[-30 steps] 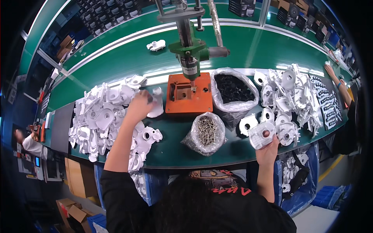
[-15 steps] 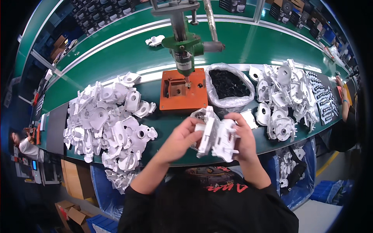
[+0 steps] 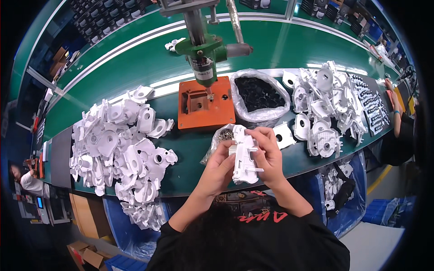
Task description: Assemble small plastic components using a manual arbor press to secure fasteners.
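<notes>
As my left fingers [image 3: 225,165] and right fingers [image 3: 261,159] clamp the white housing [image 3: 244,168] in front of the orange fixture [image 3: 205,120], I'd press evenly.

Red lettering [image 3: 279,217] is being displayed on the black shirt [image 3: 289,244]; a white label [image 3: 203,74] is being carried by the press [image 3: 200,46].

Long green bench [image 3: 282,45] spans frame ctr., glossy w/ bright light streaks, pale metal framing [image 3: 290,11] along its upper side. Dk. boxes [image 3: 104,18] stacked upper L; open cardbd. cartons [image 3: 92,258] lower L. Lower R: gray flr. [image 3: 395,184] w/ yellow line [image 3: 379,179], blue crate [image 3: 384,211]. Outer edges dim.
</notes>
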A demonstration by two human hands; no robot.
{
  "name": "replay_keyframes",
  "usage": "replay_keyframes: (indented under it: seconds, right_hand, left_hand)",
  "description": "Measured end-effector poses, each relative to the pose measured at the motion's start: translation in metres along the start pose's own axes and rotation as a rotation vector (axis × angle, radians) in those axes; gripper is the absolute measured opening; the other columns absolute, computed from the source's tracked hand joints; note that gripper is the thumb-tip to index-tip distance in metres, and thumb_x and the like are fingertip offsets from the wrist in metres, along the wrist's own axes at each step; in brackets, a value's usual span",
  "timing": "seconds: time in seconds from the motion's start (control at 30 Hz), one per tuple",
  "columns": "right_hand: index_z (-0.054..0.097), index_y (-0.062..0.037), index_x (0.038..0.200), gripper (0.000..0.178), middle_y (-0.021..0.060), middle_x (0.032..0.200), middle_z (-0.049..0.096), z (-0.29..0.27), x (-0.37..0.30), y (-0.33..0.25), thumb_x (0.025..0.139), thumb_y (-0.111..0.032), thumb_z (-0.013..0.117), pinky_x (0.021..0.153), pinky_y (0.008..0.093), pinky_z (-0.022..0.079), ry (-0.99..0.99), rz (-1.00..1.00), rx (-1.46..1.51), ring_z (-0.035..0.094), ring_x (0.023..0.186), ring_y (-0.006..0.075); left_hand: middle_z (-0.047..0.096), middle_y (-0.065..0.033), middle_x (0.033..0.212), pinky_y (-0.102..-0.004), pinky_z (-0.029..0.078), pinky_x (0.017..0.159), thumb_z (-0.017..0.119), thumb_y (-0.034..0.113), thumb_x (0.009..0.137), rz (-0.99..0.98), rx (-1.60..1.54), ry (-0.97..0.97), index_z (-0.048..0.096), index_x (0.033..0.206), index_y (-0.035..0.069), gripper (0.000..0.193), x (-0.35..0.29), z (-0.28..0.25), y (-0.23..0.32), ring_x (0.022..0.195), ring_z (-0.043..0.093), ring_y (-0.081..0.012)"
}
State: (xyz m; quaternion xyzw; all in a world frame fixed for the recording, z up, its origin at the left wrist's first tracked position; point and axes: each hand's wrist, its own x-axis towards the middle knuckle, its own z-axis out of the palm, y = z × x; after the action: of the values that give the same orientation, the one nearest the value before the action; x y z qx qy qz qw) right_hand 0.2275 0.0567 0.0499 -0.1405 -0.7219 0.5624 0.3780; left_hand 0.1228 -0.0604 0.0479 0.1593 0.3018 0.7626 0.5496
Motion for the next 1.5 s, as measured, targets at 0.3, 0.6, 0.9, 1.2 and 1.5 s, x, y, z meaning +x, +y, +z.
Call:
replay_keyframes:
  seconds: [0.3,0.6,0.9,1.2,1.5]
  right_hand:
    - [0.053,-0.0029,0.125,0.036,0.0066,0.11,0.057,-0.001,0.0,-0.004,0.092,-0.018,0.052,0.08,0.0232,0.043,-0.145,0.16,0.089,0.054,0.094,0.0113]
    - [0.029,-0.0016,0.136,0.067,0.0094,0.094,0.054,-0.002,0.003,-0.001,0.083,-0.009,0.068,0.063,0.0218,0.041,-0.078,-0.133,-0.165,0.051,0.07,0.011]
    - [0.057,-0.0035,0.116,0.044,0.0026,0.092,0.057,-0.03,0.059,0.017,0.078,-0.019,0.075,0.069,0.0244,0.044,-0.325,0.016,0.015,0.054,0.078,0.0096]
    - [0.066,-0.0044,0.097,0.022,0.0151,0.095,0.06,-0.06,0.138,0.125,0.079,-0.016,0.062,0.079,0.044,0.049,0.056,-0.115,-1.056,0.058,0.094,0.0342]
    - [0.059,-0.0061,0.089,0.016,0.0154,0.099,0.058,-0.067,0.144,0.129,0.078,-0.015,0.065,0.077,0.0457,0.048,-0.039,0.057,-1.082,0.058,0.091,0.0366]
  left_hand:
    - [0.049,-0.0126,0.134,-0.0417,0.048,0.096,0.038,0.025,0.101,-0.117,-0.083,0.021,0.033,0.142,0.008,0.045,-0.002,-0.008,0.004,0.117,0.054,-0.0246]
    - [0.059,-0.0092,0.106,-0.0287,0.05,0.083,0.051,0.02,0.097,-0.002,0.142,0.082,0.043,0.118,0.003,0.029,-0.007,-0.002,0.025,0.096,0.06,-0.0152]
    - [0.066,-0.009,0.097,-0.0254,0.048,0.068,0.073,0.002,0.078,0.741,1.152,0.245,0.063,0.099,0.001,0.023,-0.005,-0.017,0.059,0.078,0.06,-0.0112]
    - [0.064,-0.0116,0.089,-0.038,0.05,0.072,0.068,0.005,0.073,0.855,1.907,0.287,0.059,0.088,0.003,0.018,0.067,-0.061,0.089,0.085,0.064,-0.0293]
    - [0.061,-0.0159,0.086,-0.0445,0.048,0.08,0.065,0.016,0.075,0.923,1.971,0.212,0.056,0.085,0.004,0.018,0.081,-0.071,0.083,0.085,0.06,-0.0328]
